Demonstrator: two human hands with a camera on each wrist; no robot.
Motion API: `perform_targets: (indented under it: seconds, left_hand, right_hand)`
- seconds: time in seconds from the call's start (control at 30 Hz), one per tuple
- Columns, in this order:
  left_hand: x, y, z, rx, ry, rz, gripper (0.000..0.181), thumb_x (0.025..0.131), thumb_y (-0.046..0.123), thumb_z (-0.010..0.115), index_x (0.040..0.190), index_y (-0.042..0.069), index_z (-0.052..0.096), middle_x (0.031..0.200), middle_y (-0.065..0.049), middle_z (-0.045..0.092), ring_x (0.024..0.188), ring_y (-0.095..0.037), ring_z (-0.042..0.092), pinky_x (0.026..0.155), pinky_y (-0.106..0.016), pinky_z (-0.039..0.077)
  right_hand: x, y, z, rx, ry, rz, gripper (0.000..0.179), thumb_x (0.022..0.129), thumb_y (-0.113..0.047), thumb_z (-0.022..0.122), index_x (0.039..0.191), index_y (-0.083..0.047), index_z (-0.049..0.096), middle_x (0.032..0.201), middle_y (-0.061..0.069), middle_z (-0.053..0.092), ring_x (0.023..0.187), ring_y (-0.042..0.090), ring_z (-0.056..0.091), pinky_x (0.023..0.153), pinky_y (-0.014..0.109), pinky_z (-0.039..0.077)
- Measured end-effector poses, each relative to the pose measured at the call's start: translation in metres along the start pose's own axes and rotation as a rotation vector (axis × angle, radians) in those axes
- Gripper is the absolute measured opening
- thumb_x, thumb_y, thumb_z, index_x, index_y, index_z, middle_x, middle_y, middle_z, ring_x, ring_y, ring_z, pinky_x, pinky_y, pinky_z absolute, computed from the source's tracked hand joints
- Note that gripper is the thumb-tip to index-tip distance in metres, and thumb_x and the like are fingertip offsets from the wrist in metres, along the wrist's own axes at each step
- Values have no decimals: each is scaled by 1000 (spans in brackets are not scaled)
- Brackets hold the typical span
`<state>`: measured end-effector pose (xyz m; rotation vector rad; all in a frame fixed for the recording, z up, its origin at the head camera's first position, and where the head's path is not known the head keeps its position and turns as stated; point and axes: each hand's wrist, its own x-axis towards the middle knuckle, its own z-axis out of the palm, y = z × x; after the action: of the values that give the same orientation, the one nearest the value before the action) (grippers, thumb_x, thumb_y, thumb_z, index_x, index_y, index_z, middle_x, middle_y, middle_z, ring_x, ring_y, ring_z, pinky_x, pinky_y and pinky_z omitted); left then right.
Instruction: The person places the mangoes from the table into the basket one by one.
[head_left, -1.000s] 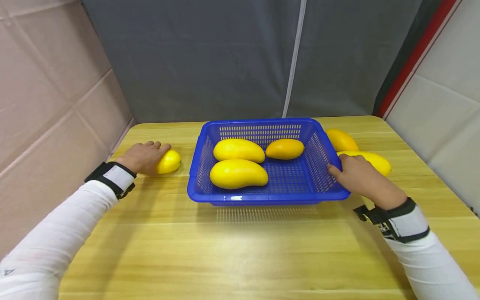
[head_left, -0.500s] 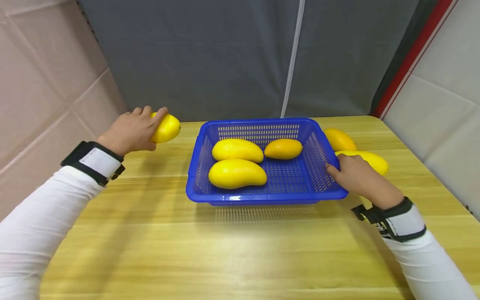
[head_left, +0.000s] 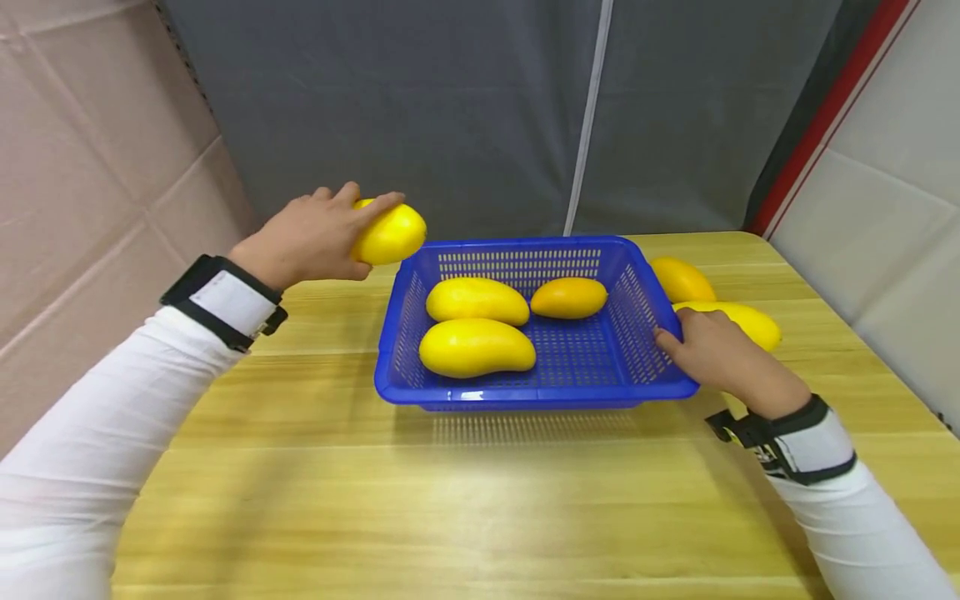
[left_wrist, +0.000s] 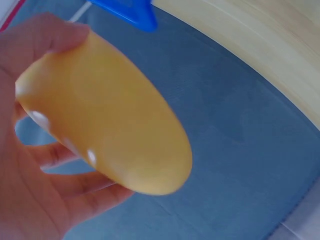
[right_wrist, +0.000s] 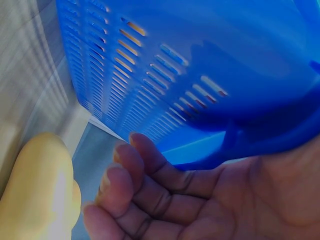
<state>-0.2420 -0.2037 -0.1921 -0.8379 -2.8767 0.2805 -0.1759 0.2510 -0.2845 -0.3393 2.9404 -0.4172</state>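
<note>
My left hand [head_left: 311,237] grips a yellow mango [head_left: 393,235] in the air by the back left corner of the blue plastic basket [head_left: 525,394]. In the left wrist view, thumb and fingers wrap one side of that mango [left_wrist: 115,115], whose rounded end sticks out. At the basket's right side, my right hand [head_left: 720,354] holds the rim, thumb over the inner edge. The right wrist view shows its fingers curled under the rim, outside the slotted wall [right_wrist: 130,65]. Inside the basket lie two large yellow mangoes [head_left: 477,347] on the left and a smaller orange-yellow mango [head_left: 568,298].
Right of the basket, an orange-yellow mango [head_left: 682,280] and a long yellow mango [head_left: 742,323] lie on the wooden table [head_left: 480,500], close to my right hand. A grey curtain [head_left: 420,117] hangs behind the table, with pale padded walls [head_left: 90,183] at the sides.
My left hand has lifted the mango off the table at the left, then carried it right and higher, to the basket's back left corner. The right hand stays on the basket rim.
</note>
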Motion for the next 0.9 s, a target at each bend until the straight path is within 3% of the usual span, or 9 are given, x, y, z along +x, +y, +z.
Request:
perform_targets:
  seconds: [0.23,0.53,0.9]
  left_hand:
    - [19,23,-8,-29,43,102,91,78,36,73,152,25,21,109,-19,48,79,-37,50,62,-48,51]
    - [48,63,-13,-27,-12,157,93,80,44,70,149,12,15,118,-17,49,86,-36,55,76,-47,51]
    - [71,102,-10,-27,-18,217,89,82,50,67,147,11,21,108,-12,51,77,-29,56,68,-40,52]
  right_hand:
    - [1,2,0,3,-1,6,42,99,-25,48,107,16,51,71,9,58,60,20,56,56,35,49]
    - [3,2,1,7,0,7,44,98,-24,48,110,18,50,74,11,60,62,20,58,60,39,52]
    - [4,0,2,-8,13,2,43,98,-23,49,109,18,51,74,12,61,63,22,58,61,40,52]
